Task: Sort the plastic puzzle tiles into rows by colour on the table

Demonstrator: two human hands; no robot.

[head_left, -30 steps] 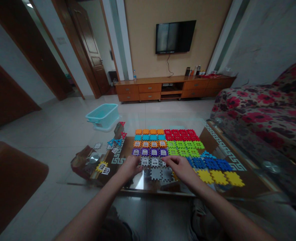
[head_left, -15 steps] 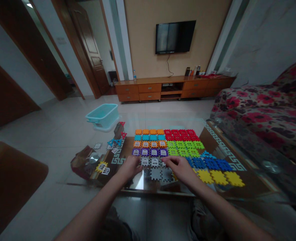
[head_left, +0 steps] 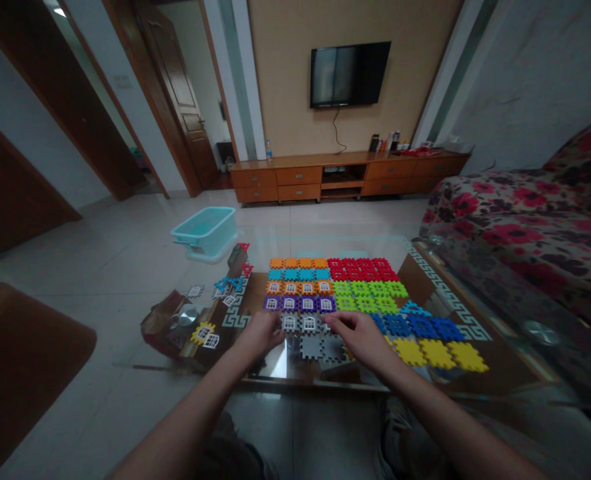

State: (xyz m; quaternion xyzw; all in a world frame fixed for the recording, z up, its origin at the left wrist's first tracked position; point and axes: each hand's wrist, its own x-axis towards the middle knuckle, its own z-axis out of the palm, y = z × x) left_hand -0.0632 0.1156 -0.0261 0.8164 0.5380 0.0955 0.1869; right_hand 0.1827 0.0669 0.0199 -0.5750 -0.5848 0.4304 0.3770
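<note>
Rows of coloured interlocking tiles lie on the glass table (head_left: pixel 285 377). My left hand (head_left: pixel 263 333) has its fingers closed at the left end of the row of grey window tiles (head_left: pixel 290 324); the tile under its fingers is mostly hidden. At that row's right end my right hand (head_left: pixel 358 331) pinches the edge of another grey window tile, partly covered. Just behind are purple window tiles (head_left: pixel 308 303). Plain grey tiles (head_left: pixel 312 347) lie in front, between my hands. Blue tiles (head_left: pixel 421 325) and yellow tiles (head_left: pixel 436 353) extend to the right.
Loose yellow (head_left: pixel 204 332), white, blue and red pieces lie at the table's left. A turquoise bin (head_left: pixel 207 232) stands on the floor beyond. Orange (head_left: pixel 306 263), red (head_left: pixel 363 269) and green tiles (head_left: pixel 370 297) fill the back rows. A flowered sofa (head_left: pixel 520 220) is on the right.
</note>
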